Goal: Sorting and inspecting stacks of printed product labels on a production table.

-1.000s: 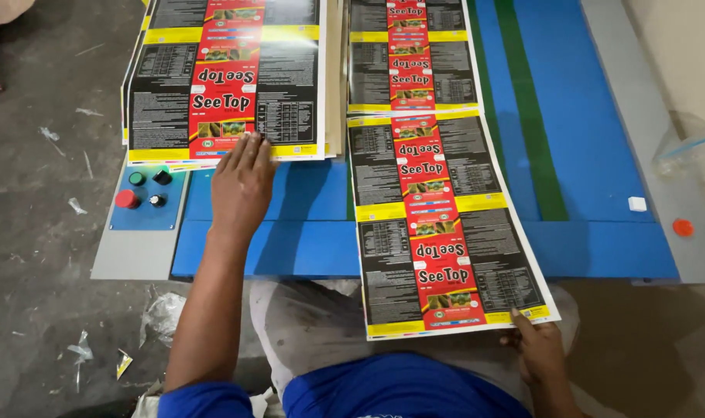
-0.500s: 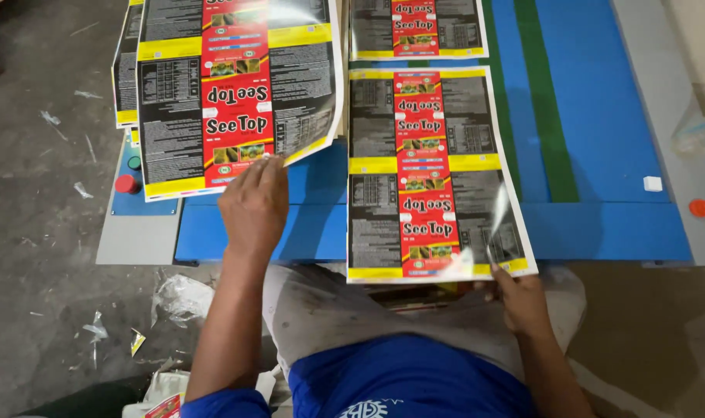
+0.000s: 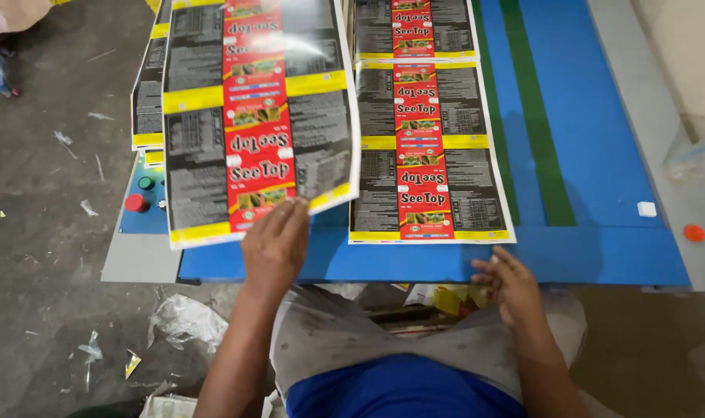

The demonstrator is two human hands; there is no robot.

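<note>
In the head view, a glossy printed sheet (image 3: 252, 124) in black, yellow and red is seen lifted at its near edge, with its right edge curled up off the blue tabletop (image 3: 600, 155). The left hand (image 3: 275, 244) is placed under that near edge, fingers spread flat against the sheet; the sheet is propped rather than pinched, and no closed grip is shown. A second printed strip (image 3: 426, 124) of the same pattern is laid flat on the tabletop just to the right, with its near end close to the tabletop's front edge. The right hand (image 3: 511, 286) is held loose and released at that front edge, just below the strip's near corner and apart from it; nothing is held in it. A control panel (image 3: 147, 205) with a red button (image 3: 135, 203) and a green one is partly covered by the lifted sheet at the left. Scraps of foil (image 3: 182, 321) are scattered on the grey floor (image 3: 50, 232).
</note>
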